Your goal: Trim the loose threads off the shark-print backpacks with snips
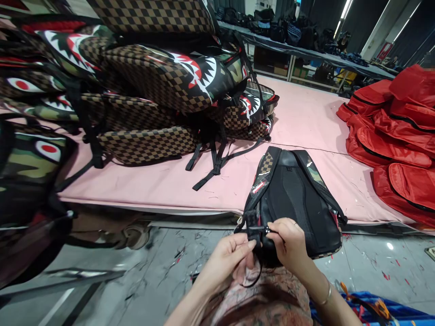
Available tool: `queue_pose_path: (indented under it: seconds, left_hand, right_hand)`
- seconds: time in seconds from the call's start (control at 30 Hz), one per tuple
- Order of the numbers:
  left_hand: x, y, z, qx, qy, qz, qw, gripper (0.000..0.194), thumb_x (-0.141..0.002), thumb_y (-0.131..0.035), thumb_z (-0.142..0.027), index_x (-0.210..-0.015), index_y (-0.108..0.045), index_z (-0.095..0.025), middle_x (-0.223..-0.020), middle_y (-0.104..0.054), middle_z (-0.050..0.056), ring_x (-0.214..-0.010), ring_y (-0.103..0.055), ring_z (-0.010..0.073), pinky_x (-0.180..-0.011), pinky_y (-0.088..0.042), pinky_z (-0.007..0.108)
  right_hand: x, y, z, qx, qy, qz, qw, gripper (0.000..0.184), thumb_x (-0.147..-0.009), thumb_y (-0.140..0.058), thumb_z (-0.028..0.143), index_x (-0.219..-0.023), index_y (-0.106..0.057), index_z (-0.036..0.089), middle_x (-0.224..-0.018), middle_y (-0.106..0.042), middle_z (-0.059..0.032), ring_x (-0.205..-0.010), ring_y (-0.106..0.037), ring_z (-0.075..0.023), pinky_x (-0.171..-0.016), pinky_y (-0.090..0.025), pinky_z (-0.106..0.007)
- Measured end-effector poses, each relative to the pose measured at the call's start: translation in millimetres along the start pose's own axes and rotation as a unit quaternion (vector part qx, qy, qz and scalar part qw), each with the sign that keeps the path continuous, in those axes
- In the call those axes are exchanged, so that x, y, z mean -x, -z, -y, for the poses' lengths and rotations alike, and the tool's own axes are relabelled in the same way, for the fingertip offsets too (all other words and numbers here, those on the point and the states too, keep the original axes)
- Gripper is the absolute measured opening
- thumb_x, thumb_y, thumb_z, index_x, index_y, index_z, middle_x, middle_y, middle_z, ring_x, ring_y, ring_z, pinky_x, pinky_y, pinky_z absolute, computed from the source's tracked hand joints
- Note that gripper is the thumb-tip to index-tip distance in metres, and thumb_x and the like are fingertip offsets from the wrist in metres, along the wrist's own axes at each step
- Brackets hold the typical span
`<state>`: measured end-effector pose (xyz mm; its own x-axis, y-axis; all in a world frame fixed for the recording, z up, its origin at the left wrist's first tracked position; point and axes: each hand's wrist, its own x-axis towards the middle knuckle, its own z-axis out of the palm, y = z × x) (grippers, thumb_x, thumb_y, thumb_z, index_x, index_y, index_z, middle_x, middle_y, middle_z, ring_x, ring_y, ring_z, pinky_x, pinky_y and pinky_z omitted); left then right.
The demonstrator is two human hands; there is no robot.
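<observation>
reaching inward, left hand (233, 253) pinches a strap (252, 222), right hand (289, 237) a small dark piece (266, 229), at a backpack (288, 194).

Dim background; strip lights (345, 9) upper right; glare on floor (367, 262); edges stretched; lower left blurred

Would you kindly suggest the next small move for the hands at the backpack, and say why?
Perhaps ease the left hand back slightly to straighten the black strap it pinches: a thin black loop hangs slack below, while the right hand grips a small black piece, too blurred to identify, near the backpack.
</observation>
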<state>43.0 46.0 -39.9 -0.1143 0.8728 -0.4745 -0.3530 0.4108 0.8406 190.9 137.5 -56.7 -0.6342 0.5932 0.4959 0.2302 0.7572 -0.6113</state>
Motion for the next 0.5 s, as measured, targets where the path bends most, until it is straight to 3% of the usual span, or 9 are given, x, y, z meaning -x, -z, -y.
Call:
queue_pose_path:
  seconds: [0.1,0.3,0.5]
  left_hand:
    - [1.5,3.0,-1.3,-0.012,-0.010,0.002,1.000,0.040,-0.063,-0.066,-0.050,-0.059,-0.054,-0.013,-0.044,-0.056,0.000,-0.030,-0.044,0.0063,-0.032,-0.026,0.015]
    - [-0.8,5.9,-0.9,-0.038,-0.017,-0.003,0.999,0.042,-0.063,-0.065,-0.052,-0.055,-0.047,-0.015,-0.038,-0.048,-0.004,-0.027,-0.036,0.0049,-0.030,-0.023,0.015]
    - [1.3,7.1,-3.3,-0.053,-0.014,0.022,0.998,0.042,-0.063,-0.065,-0.053,-0.057,-0.046,-0.017,-0.038,-0.048,-0.004,-0.026,-0.036,0.0057,-0.029,-0.024,0.016]
  right_hand:
    - [-3.3,0.6,-2.1,0.026,-0.028,0.023,0.999,0.021,-0.090,-0.039,0.024,-0.088,-0.059,0.017,-0.082,-0.063,-0.0068,-0.079,-0.056,-0.0183,-0.072,-0.043,-0.032]
    - [-1.3,12.7,-3.4,-0.021,-0.037,0.104,0.994,0.020,-0.090,-0.043,0.029,-0.093,-0.058,0.017,-0.083,-0.061,-0.0059,-0.079,-0.055,-0.0176,-0.071,-0.042,-0.029]
    - [-2.2,14.9,-0.5,-0.048,-0.042,0.115,0.991,0.020,-0.090,-0.043,0.032,-0.093,-0.057,0.017,-0.080,-0.059,-0.0050,-0.077,-0.054,-0.0171,-0.069,-0.040,-0.028]
